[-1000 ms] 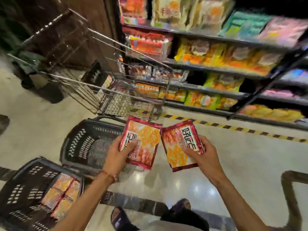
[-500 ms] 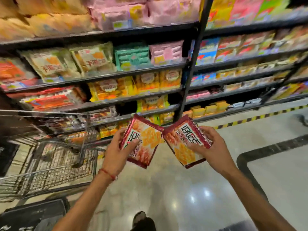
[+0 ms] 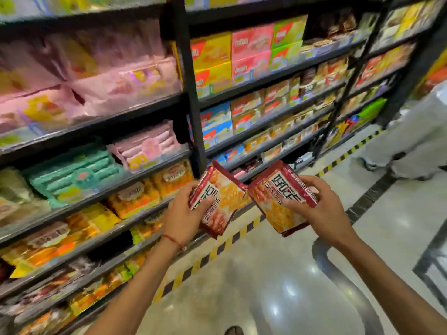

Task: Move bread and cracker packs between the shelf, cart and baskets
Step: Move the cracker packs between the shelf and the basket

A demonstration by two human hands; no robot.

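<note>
Firmly curled: left hand (image 3: 180, 213) round left pack (image 3: 227, 197), right hand (image 3: 324, 209) round right pack (image 3: 278, 209); black post (image 3: 191, 93) and stocked shelf (image 3: 96, 123) behind.

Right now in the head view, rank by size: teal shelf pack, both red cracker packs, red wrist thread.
teal shelf pack
then left cracker pack and right cracker pack, alike
smallest, red wrist thread
</note>
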